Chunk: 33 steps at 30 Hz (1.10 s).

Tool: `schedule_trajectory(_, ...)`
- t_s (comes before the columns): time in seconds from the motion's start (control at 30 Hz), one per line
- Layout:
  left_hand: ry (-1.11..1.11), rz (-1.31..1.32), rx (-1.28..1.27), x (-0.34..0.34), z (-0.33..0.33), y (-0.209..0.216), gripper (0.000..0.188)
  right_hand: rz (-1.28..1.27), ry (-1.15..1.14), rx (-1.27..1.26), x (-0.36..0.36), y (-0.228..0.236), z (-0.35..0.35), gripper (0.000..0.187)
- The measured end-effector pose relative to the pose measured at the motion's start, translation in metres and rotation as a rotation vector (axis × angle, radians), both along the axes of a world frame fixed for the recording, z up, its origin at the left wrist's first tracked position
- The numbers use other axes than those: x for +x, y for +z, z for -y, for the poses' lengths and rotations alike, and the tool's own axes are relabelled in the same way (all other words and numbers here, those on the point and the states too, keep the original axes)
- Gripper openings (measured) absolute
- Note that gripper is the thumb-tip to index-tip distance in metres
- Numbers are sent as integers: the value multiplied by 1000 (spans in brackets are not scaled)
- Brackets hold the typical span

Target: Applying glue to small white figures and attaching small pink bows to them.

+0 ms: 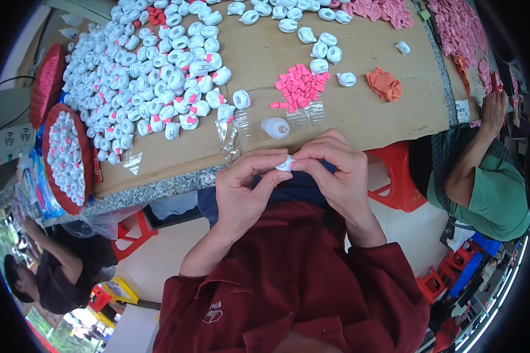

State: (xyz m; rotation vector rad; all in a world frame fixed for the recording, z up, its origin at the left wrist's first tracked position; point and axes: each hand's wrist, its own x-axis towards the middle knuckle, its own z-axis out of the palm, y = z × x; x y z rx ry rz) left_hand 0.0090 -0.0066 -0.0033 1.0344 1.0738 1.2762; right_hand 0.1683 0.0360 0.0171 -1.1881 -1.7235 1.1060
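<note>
Just past the table's near edge, my left hand (239, 187) pinches a small white cat-head-shaped piece (284, 165) between thumb and fingers. My right hand (343, 176) is closed at the piece's right side, its thumb and forefinger on a small pink bow (292, 166) that touches the white piece. The fingertips hide most of the bow. Beyond my hands lies a white squeeze bottle (274, 127) with a narrow tip. A heap of pink bows (300, 87) is spread behind it, partly on clear tape.
Many white cat-head pieces (159, 76), some with bows, cover the table's left. Red trays (87, 170) stand at the left edge. A crumpled orange rubbery piece (384, 84) lies right on the cardboard (347, 123). Co-workers sit at both sides; a red stool (397, 176) is at right.
</note>
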Motion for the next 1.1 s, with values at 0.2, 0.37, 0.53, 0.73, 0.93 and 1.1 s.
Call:
schedule_trajectory(0.2, 67, -89, 47, -4, -3, 3, 20, -23, -44, 53, -9, -2, 3, 9)
schedule_trajectory(0.37, 41, -190, 22, -15, -5, 8, 19, -57, -63, 58, -18, -3, 4, 9)
schedule_trajectory(0.53, -3, -423, 206, -31, -26, 23, 18, -125, -122, 36, -16, -7, 2, 12)
schedule_trajectory(0.73, 376, -743, 254, -55, -76, 25, 20, 58, -259, 146, -21, -4, -10, 29)
schedule_trajectory(0.93, 137, -856, 433, 0, -123, 33, 15, 72, -161, 277, -13, -15, -12, 35)
schedule_trajectory(1.1, -122, -959, 409, 39, -145, 15, 18, -302, -195, 88, 6, -21, -4, 39)
